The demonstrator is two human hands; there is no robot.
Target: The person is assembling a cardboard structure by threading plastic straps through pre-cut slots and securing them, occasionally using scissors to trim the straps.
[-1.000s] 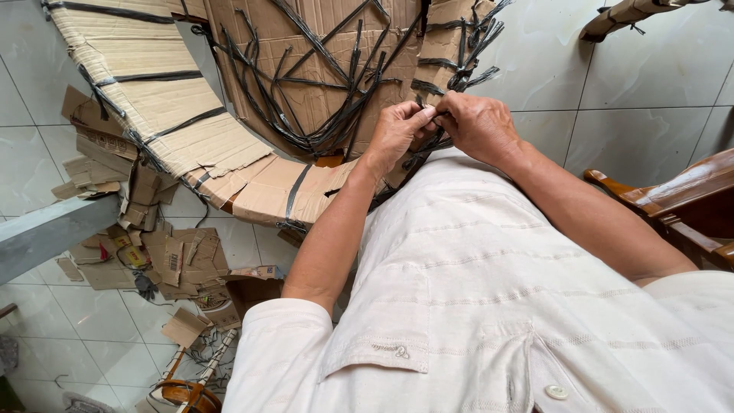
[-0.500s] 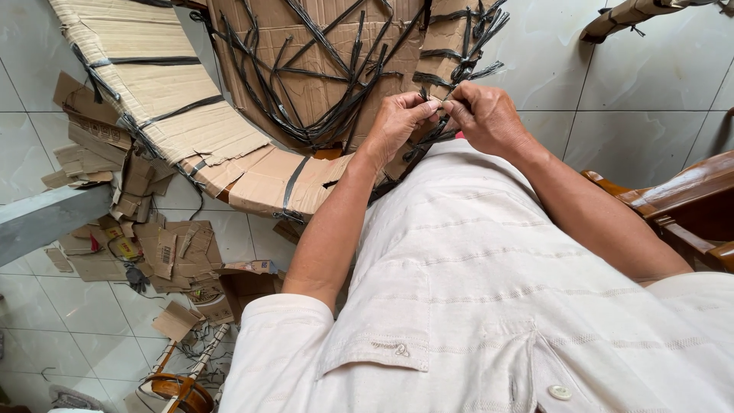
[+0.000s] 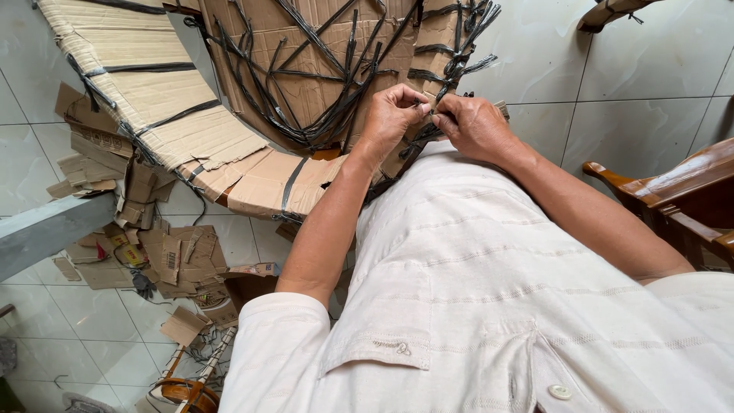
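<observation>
A big round bundle of stacked cardboard leans in front of me, bound with black plastic straps. My left hand and my right hand meet at the bundle's lower right edge. Both pinch the ends of a black strap between thumb and fingers, the fingertips almost touching. The strap ends under the fingers are mostly hidden. My arms reach out over my white shirt.
Loose cardboard scraps lie scattered on the white tiled floor at the left. A wooden chair arm stands at the right. A grey bar crosses the left edge. Another wooden piece sits at the bottom.
Both hands stay at the same spot on the straps, with the fingers worked closer together. The view has shifted slightly, so the bundle sits a little higher and to the right.
</observation>
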